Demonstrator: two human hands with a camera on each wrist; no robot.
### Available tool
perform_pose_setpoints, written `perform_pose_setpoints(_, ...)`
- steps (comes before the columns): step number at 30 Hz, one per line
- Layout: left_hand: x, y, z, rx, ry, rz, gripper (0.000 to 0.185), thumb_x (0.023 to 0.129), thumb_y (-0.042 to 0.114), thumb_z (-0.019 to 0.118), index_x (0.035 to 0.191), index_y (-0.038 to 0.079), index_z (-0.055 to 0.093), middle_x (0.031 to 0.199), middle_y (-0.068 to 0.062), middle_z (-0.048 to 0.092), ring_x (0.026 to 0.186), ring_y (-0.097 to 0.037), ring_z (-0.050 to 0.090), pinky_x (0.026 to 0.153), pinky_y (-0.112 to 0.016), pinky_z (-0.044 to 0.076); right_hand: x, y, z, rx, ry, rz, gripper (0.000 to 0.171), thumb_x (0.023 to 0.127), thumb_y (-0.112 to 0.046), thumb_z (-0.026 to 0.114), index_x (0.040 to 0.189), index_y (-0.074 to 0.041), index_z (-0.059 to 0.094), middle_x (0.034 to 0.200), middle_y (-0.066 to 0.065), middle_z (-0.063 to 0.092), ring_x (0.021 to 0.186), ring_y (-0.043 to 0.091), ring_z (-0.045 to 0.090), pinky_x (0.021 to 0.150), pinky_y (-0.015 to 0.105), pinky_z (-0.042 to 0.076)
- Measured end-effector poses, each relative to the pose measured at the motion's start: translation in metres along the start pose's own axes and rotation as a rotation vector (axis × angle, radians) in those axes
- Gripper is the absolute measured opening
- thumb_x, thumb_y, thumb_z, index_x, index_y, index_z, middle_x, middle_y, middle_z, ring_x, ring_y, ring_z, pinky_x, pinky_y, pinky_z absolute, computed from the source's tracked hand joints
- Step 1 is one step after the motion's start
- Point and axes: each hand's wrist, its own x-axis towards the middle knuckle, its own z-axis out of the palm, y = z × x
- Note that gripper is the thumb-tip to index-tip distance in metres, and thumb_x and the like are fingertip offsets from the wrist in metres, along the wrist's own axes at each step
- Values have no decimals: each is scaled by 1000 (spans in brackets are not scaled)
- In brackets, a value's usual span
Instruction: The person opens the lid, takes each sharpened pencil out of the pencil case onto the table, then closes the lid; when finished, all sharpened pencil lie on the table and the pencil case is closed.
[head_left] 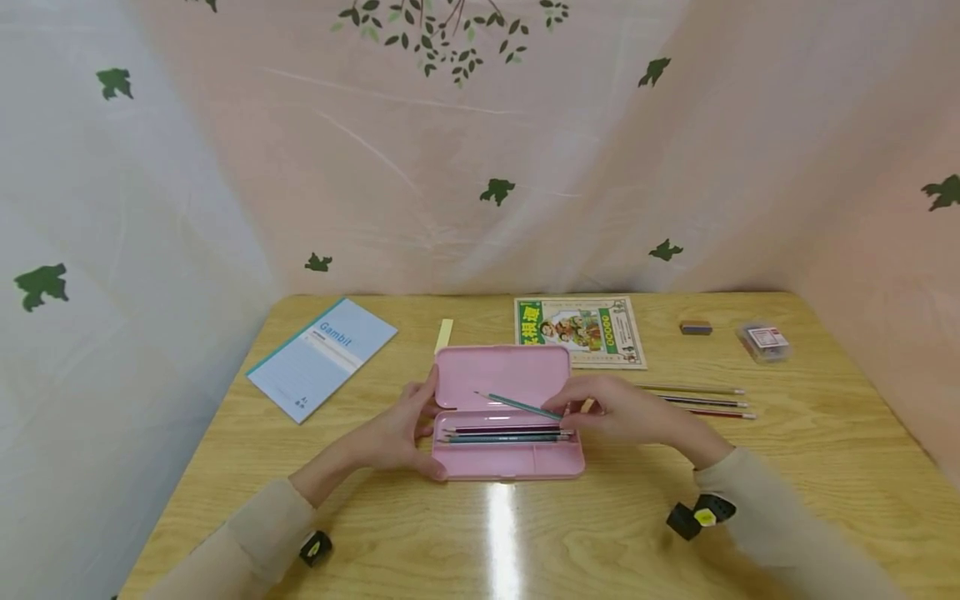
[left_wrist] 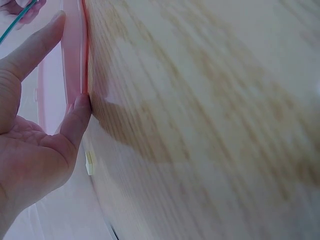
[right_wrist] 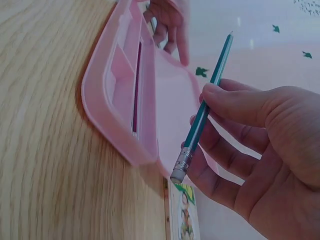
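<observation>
One Gambit notebook [head_left: 322, 357] lies at 10 o'clock on the table [head_left: 825, 433]. The left hand [head_left: 397, 433], fingers straight, steadies one open pink pencil case [head_left: 504, 412] holding three pencils [head_left: 506, 434]. The right hand [head_left: 626, 412] pinches one green pencil [head_left: 517, 405] above it; three more pencils [head_left: 701, 401] lie at 3 o'clock

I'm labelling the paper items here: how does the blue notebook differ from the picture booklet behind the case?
The pale blue notebook has a plain cover with small print; the colourful picture booklet bears a green title strip and an illustration. The notebook lies turned at an angle at the table's left, apart from the pink plastic pencil case; the booklet lies nearly square, just behind its lid. Both lie flat and closed.
</observation>
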Motion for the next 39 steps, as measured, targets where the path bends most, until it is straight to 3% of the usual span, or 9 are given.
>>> perform_pose_setpoints(11,0,0,0,-25,-9,32,144,67,15,97,162,16,-11,147,-16,24,137,-32,42,111,-38,44,-43,14,-33,-12,37,35,26,99,-10,67,124,-8,72,104,3,70,86,10,62,73,30,60)
perform_pose_setpoints(19,0,0,0,-26,-12,42,143,69,17,96,162,16,-12,148,-17,23,138,-34,41,112,-40,43,-83,31,-49,-104,174,11,29,93,1,69,120,-9,74,104,2,71,88,6,64,71,25,60)
perform_pose_setpoints(26,-1,1,0,-1,-10,26,142,69,21,96,163,19,-11,149,-14,23,137,-30,42,111,-38,44,-118,46,-56,-192,250,84,29,90,4,71,115,-10,76,99,-2,70,84,4,60,66,23,58)
perform_pose_setpoints(30,-1,1,1,10,-8,22,142,69,22,96,163,20,-11,150,-12,22,137,-28,42,111,-36,44,-135,58,-54,-302,259,85,30,86,9,73,111,-7,76,93,-4,67,77,-1,55,59,20,54)
perform_pose_setpoints(34,-2,1,0,15,-6,22,142,69,23,96,163,20,-11,150,-11,23,138,-27,42,111,-36,44,-147,71,-46,-484,296,29,37,74,11,81,106,-8,78,88,-4,67,72,-4,47,52,17,43)
perform_pose_setpoints(39,-3,3,0,18,-6,14,142,69,22,96,163,20,-11,151,-11,22,138,-27,41,111,-36,43,-155,80,-37,-614,349,-12,44,66,12,85,103,-11,79,93,-5,68,77,-1,55,56,16,44)
